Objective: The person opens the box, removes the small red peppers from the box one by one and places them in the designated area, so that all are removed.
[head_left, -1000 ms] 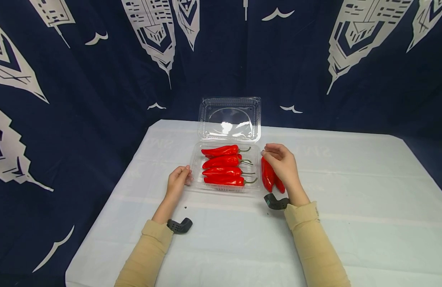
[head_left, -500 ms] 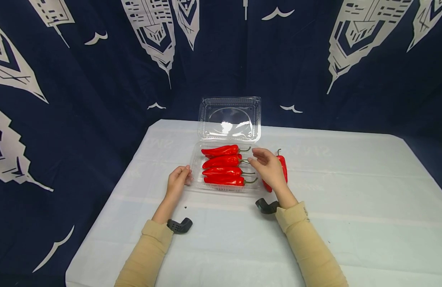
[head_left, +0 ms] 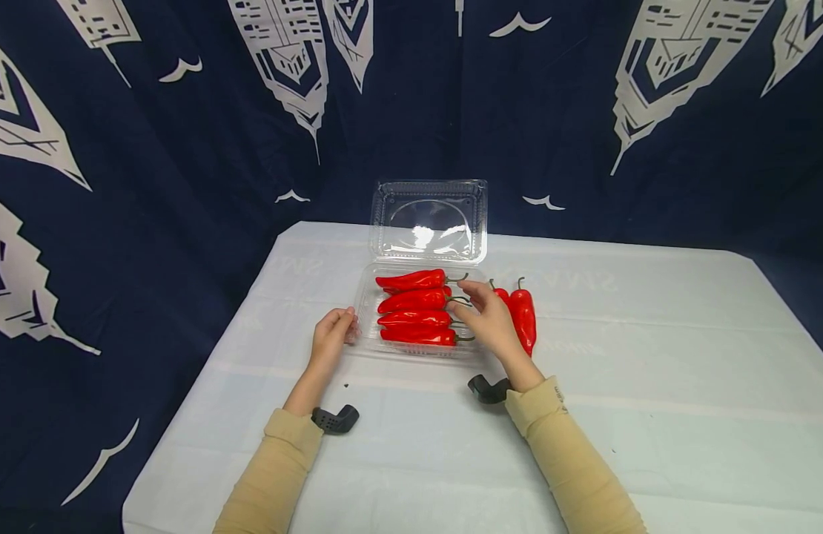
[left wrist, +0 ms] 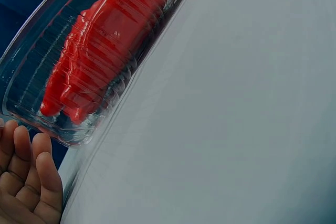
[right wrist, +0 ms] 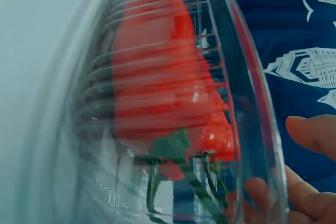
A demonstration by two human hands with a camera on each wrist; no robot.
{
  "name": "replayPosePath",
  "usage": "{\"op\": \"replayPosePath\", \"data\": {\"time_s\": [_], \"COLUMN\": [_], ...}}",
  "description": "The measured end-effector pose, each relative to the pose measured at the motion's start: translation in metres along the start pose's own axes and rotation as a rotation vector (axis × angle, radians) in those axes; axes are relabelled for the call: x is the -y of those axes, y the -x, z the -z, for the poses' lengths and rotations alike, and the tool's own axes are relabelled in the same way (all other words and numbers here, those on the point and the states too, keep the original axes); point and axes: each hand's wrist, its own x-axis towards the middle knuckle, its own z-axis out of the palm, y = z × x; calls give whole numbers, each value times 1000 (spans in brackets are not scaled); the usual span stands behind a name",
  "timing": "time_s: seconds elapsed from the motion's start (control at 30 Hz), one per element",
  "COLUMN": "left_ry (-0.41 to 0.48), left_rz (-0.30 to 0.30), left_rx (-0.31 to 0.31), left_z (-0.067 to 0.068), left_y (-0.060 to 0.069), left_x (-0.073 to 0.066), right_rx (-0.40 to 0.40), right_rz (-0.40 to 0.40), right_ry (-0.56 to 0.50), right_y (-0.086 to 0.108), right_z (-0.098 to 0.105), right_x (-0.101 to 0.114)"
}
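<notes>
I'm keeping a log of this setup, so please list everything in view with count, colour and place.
Peppers in the container: at least four, red, green-stemmed, lying crosswise; more red shows beneath
Loose peppers: two visible, red, on the table right of the container
Container: one, clear, on the table
Lid: one, clear, open at the container's far side
Table cover: one, white, under everything
Backdrop: navy with pale building prints, behind
Specks: a few, dark, on the cover
Wrist devices: two, black, one per wrist
Sleeves: two, tan, foreground
Left grip: one, bare, container's left end
Right grip: one, bare, container's right end near stems
</notes>
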Motion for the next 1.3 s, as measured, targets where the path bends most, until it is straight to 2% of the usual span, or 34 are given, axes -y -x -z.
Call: {"op": "replayPosePath", "data": {"time_s": [0.23, 0.73, 1.1, 1.3], "left_ry": [-43, -51, -32, -37], "left_rz": [0, -2, 5, 4], "left_rx": [-6, -7, -12, -13], "left_z": [0, 1, 0, 0], "left_y": [0, 1, 0, 0], "left_x": [-1, -1, -2, -2], "right_rx": [15, 15, 19, 31], "right_rz": [12, -49, -24, -5], "right_ry": [-5, -66, 14, 2], "right_y": [-1, 3, 4, 4], "right_z": [-4, -15, -21, -24], "right_x": [0, 7, 6, 4]}}
